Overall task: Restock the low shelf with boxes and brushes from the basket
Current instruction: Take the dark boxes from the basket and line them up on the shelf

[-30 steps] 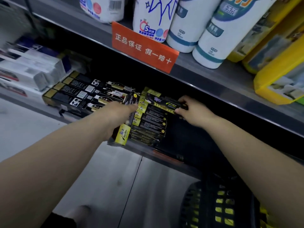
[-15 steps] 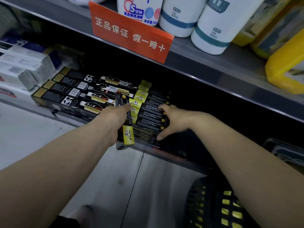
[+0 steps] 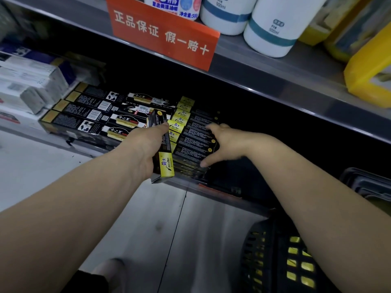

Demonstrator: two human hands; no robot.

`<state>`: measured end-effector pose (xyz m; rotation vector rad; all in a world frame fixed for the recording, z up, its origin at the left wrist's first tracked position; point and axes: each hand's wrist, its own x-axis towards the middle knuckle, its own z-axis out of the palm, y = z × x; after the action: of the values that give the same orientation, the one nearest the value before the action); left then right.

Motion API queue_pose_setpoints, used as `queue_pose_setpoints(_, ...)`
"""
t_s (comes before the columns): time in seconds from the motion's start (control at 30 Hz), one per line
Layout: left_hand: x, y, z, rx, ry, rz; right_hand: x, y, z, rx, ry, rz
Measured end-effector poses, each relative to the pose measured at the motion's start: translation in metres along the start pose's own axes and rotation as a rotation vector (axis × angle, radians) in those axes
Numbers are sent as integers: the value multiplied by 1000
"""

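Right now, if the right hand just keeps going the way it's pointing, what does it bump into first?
Probably the stack of black-and-yellow boxes on the low shelf. The right hand already spreads over its right end, fingers seemingly touching, though depth is unclear.

An orange sign (image 3: 165,35) with white Chinese characters hangs from the edge of the upper shelf (image 3: 264,66). On that shelf stand white bottles with blue bands (image 3: 273,28), and just to their right lie yellow packages (image 3: 368,68), one tilted. At the far left sit stacked white and grey cartons (image 3: 27,85), with blue packs behind them, too dim to read. Below, the pale tiled floor (image 3: 137,225) shows a dark seam running toward the shelving. A dark shoe tip (image 3: 105,269) shows at the bottom edge
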<state>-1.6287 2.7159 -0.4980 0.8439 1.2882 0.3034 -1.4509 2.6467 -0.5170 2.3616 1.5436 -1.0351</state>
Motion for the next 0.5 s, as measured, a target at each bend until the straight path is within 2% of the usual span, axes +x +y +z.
queue_pose_setpoints(0.13,-6,-1,3,64,-99,5,-20,-17,-13,298,182,-288)
queue_pose_setpoints(0.27,-10,-1,7,169,-176,63,-27,-31,-17,213,272,-453)
queue_pose_setpoints(0.4,-7,6,6,413,-140,351,-27,-21,-24,223,262,-386)
queue_pose_setpoints(0.5,1,13,4,566,47,589,-17,7,-26,219,371,-236)
